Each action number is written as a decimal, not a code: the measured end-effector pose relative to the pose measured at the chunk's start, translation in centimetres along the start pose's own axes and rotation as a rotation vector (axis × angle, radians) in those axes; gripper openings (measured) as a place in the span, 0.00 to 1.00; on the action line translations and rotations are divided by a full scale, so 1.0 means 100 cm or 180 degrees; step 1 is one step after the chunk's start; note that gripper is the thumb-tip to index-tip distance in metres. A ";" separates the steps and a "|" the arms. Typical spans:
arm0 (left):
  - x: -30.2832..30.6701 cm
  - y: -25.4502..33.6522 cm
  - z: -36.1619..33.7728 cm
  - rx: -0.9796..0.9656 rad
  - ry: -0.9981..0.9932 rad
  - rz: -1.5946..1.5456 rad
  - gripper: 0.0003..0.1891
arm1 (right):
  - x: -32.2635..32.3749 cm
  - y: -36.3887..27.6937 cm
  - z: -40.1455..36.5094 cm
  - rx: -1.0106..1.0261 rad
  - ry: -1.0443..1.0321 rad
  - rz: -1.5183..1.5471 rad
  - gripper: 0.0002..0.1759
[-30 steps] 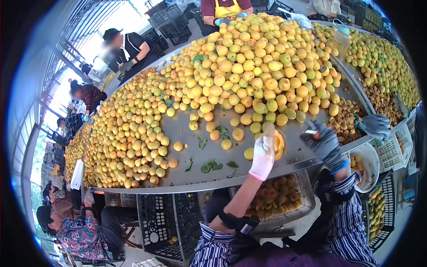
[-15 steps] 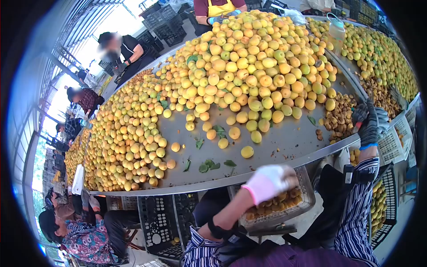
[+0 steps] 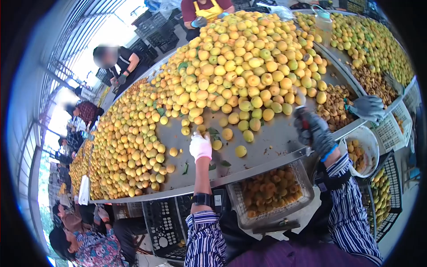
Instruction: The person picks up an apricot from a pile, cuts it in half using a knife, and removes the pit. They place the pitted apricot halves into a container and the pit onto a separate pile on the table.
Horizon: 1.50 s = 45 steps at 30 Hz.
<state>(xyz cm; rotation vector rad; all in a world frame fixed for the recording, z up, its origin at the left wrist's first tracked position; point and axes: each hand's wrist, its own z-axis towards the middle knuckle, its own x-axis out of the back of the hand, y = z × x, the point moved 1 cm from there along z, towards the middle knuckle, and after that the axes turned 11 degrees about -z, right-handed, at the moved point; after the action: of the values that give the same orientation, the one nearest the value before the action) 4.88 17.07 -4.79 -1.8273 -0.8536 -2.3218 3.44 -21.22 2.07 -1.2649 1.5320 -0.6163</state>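
Note:
My left hand (image 3: 201,146), in a white glove with a pink cuff, reaches over the metal table. Its fingers are closed at an apricot (image 3: 201,128) at the near edge of the pile. My right hand (image 3: 312,133), in a dark grey glove with a blue cuff, is raised over the table's right part. It is closed around a tool with a red handle (image 3: 305,123), whose blurred tip I cannot make out. A large heap of yellow-orange apricots (image 3: 249,62) lies ahead, with a few loose fruits and leaves near my left hand.
Below the table edge (image 3: 249,171) sits a crate (image 3: 307,202) of apricot pieces. To the right are a white bucket (image 3: 372,149), a grey glove (image 3: 368,107), brown fruit pieces (image 3: 336,107) and a metal divider (image 3: 340,66). Other people work around the table.
My left hand has moved from above the crate up and left to the apricots. My right hand has come left from beside the grey glove, now with the red-handled tool visible.

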 end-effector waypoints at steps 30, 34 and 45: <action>0.048 0.145 -0.106 -0.0836 -0.2085 -0.3788 0.21 | -0.053 0.024 -0.012 -0.0367 -0.0373 -0.1147 0.16; 0.051 0.128 -0.094 -0.0034 -0.2025 -0.5550 0.23 | -0.065 0.020 -0.020 0.0678 -0.0192 -0.1405 0.13; 0.055 0.119 -0.085 -0.0203 -0.1512 -0.5466 0.24 | -0.064 0.019 -0.031 0.1249 -0.0809 -0.2756 0.11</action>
<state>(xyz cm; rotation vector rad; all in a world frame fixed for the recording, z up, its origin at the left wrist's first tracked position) 0.36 4.68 3.52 -1.8375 -3.4473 -2.1845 -0.58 -15.33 3.94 -1.5900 0.5573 -1.1797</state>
